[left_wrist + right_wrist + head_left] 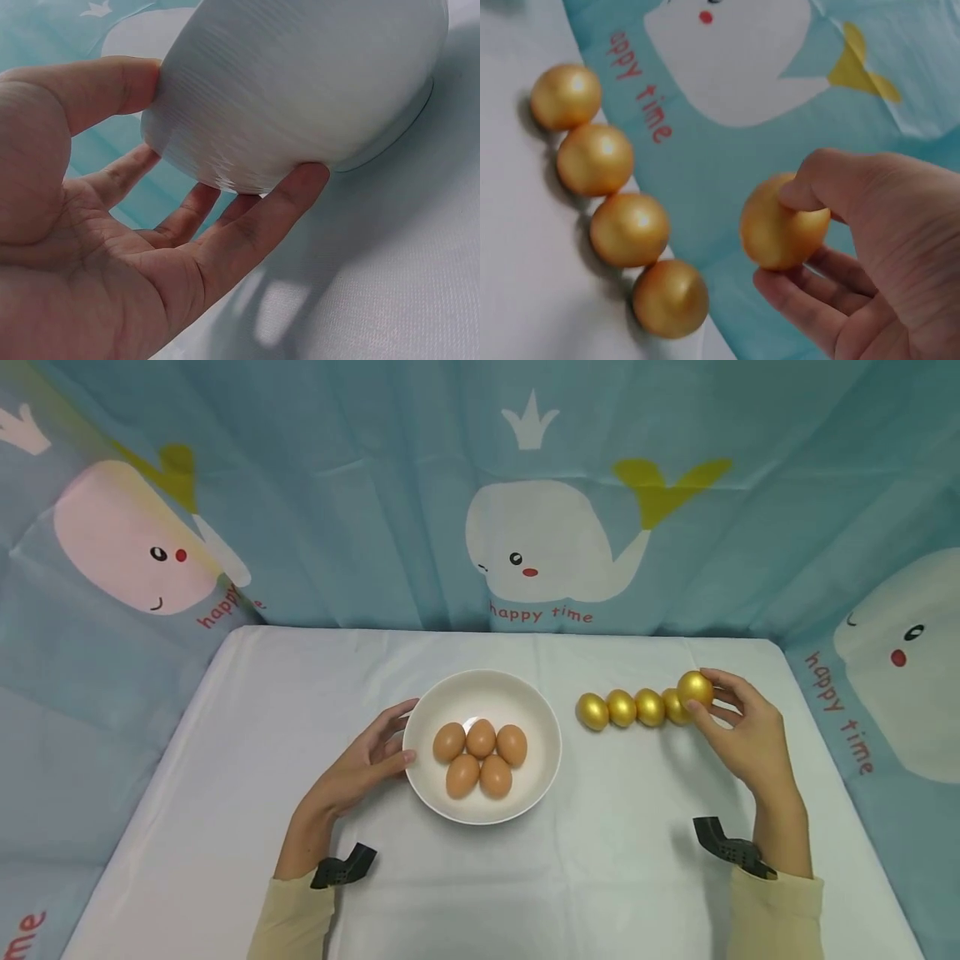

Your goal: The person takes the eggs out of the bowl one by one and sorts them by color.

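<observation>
A white bowl (537, 781) stands on the table with several brown eggs (481, 738) in it. At the bowl's left side my left hand (367, 756) holds it, the thumb at the rim and the fingers against the outer wall (300, 90). To the right, several golden eggs (621, 707) lie in a row, touching one another. My right hand (750, 731) pinches another golden egg (780, 229) between thumb and fingers, above the right end of the row. In the right wrist view this egg is apart from the golden eggs in the row (630, 229).
A white cloth covers the table (600, 877). Behind it and along both sides hangs a blue curtain (360, 527) printed with whales. Each wrist carries a black strap-like piece (345, 866) near the sleeve.
</observation>
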Motion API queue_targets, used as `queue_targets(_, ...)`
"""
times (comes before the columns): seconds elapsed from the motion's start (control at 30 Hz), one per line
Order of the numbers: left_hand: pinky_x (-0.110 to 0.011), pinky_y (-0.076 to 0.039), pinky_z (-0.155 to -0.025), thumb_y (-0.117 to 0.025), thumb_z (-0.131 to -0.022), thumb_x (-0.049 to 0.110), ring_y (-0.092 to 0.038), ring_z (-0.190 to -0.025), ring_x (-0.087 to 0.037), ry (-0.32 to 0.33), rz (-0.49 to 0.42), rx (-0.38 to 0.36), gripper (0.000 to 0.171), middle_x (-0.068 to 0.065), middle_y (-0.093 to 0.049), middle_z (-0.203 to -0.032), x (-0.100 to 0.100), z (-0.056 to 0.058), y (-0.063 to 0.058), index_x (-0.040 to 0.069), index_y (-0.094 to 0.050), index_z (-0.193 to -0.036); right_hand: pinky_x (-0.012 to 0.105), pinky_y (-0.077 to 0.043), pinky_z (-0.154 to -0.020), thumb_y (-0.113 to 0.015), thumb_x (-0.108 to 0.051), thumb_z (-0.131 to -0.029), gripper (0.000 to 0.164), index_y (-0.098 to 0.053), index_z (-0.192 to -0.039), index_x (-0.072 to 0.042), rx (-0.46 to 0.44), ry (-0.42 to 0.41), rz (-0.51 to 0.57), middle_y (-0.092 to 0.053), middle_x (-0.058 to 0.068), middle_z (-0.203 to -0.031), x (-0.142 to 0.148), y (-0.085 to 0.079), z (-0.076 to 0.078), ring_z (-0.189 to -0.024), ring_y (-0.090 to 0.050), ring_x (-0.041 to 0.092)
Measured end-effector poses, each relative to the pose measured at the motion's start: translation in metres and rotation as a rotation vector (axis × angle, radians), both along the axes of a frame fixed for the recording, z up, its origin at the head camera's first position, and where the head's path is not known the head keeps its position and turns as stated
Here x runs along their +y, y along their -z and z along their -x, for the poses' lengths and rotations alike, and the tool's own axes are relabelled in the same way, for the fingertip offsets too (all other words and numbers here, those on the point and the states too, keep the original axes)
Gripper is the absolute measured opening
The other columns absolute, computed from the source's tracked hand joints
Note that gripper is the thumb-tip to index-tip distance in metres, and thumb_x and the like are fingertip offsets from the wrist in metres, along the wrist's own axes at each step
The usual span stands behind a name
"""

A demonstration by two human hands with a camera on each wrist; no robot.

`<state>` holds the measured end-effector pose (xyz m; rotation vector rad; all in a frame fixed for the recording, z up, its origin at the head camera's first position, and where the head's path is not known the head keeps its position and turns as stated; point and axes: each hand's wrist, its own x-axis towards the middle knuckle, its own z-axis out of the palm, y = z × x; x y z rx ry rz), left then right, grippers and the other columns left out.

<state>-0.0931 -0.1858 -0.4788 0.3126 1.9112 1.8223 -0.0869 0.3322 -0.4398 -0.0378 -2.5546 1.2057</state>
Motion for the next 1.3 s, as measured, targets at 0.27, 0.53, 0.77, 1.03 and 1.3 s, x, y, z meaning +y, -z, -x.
queue_targets(0.27,-0.038,-0.062,-0.093,-0.065,-0.102,0.007,-0.057,-0.142,-0.034,0.003,-0.008,-0.005,0.077,-0.018,-0.036,-0.166,0.000,0.000,0.000,0.027,-0.028,-0.166,-0.003,-0.045,-0.088,-0.074,-0.012,-0.097,0.051,-0.059,-0.145,-0.003,-0.060,0.145,-0.072,-0.065,0.021,-0.142,0.012,0.005,0.002,-0.106,-0.045,-0.021)
queue_targets(0.53,-0.037,-0.062,-0.094,-0.065,-0.102,0.006,-0.060,-0.139,-0.027,0.010,-0.021,0.002,0.077,-0.018,-0.035,-0.166,0.000,0.000,0.000,0.026,-0.028,-0.166,-0.003,-0.045,-0.083,-0.073,-0.017,-0.099,0.050,-0.059,-0.144,-0.001,-0.137,0.156,-0.088,-0.064,0.025,-0.139,0.030,0.014,0.006,-0.102,-0.045,-0.020)
queue_targets(0.77,-0.037,-0.062,-0.093,-0.065,-0.102,0.006,-0.061,-0.137,-0.026,0.002,-0.020,0.000,0.077,-0.018,-0.036,-0.166,-0.001,0.000,0.001,0.026,-0.028,-0.166,-0.004,-0.043,-0.080,-0.071,-0.027,-0.100,0.052,-0.059,-0.145,-0.003,-0.210,0.104,-0.118,-0.064,0.024,-0.140,0.038,0.026,0.009,-0.099,-0.043,-0.021)
queue_targets(1.03,-0.037,-0.062,-0.093,-0.065,-0.102,0.006,-0.058,-0.140,-0.031,0.004,-0.020,0.000,0.077,-0.017,-0.036,-0.165,0.000,0.000,-0.001,0.027,-0.029,-0.166,-0.004,-0.040,-0.075,-0.069,-0.029,-0.102,0.055,-0.056,-0.146,0.002,-0.296,0.085,-0.131,-0.061,0.032,-0.141,0.037,0.030,0.007,-0.123,-0.063,0.047)
queue_targets(1.3,-0.038,-0.061,-0.094,-0.067,-0.101,0.008,-0.055,-0.143,-0.039,-0.002,-0.004,-0.004,0.077,-0.017,-0.036,-0.165,0.001,0.001,-0.002,0.028,-0.029,-0.165,0.016,-0.057,-0.082,-0.066,-0.031,-0.104,0.056,-0.054,-0.148,0.001,-0.346,0.111,-0.158,-0.060,0.034,-0.142,0.036,0.030,0.007,-0.124,-0.065,0.050)
